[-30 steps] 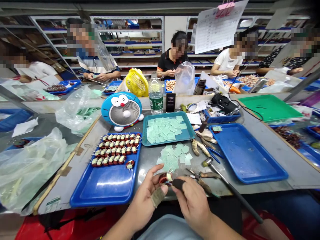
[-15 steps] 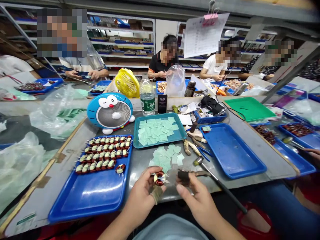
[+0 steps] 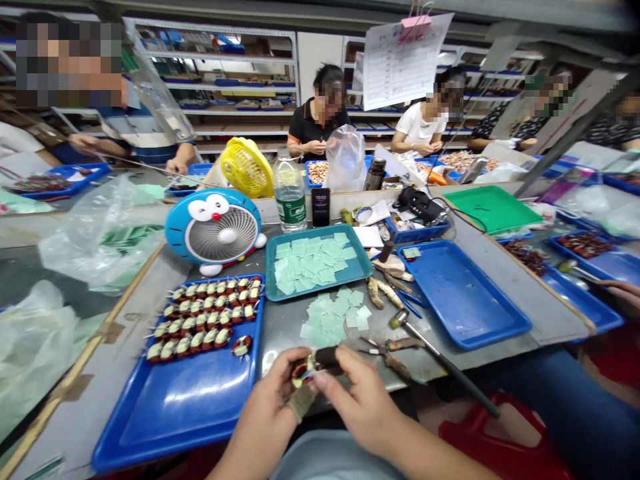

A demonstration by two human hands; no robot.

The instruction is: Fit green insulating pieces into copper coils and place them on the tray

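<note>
Close to the table's front edge, my left hand (image 3: pixel 273 400) is closed round a small ring coil (image 3: pixel 301 373) wound with red-brown wire, with pale pieces on it. My right hand (image 3: pixel 357 390) meets it there, its thumb and forefinger pinched at the coil's wire ends. A dark sleeve covers the right forefinger, and a tan wrap is on the left thumb. The fingers hide much of the coil. Beside the right hand lie wire cutters (image 3: pixel 395 352) with worn, wrapped handles. A single coil (image 3: pixel 242 345) sits apart from the rows of similar coils (image 3: pixel 200 320) in the left blue tray (image 3: pixel 175 413).
Pale green paper squares (image 3: pixel 333 317) lie loose beyond my hands, with more in a teal tray (image 3: pixel 320 291). A hammer (image 3: pixel 440 357) slants over the front edge. Right is another blue tray (image 3: pixel 470 293). A blue fan (image 3: pixel 215 227), bottle (image 3: pixel 291 200) and phone (image 3: pixel 321 207) stand behind. Co-workers sit opposite.
My right hand has moved left, away from beside the cutters, to meet the coil in my left hand. The cutters now show uncovered on the table. The view has shifted slightly.
</note>
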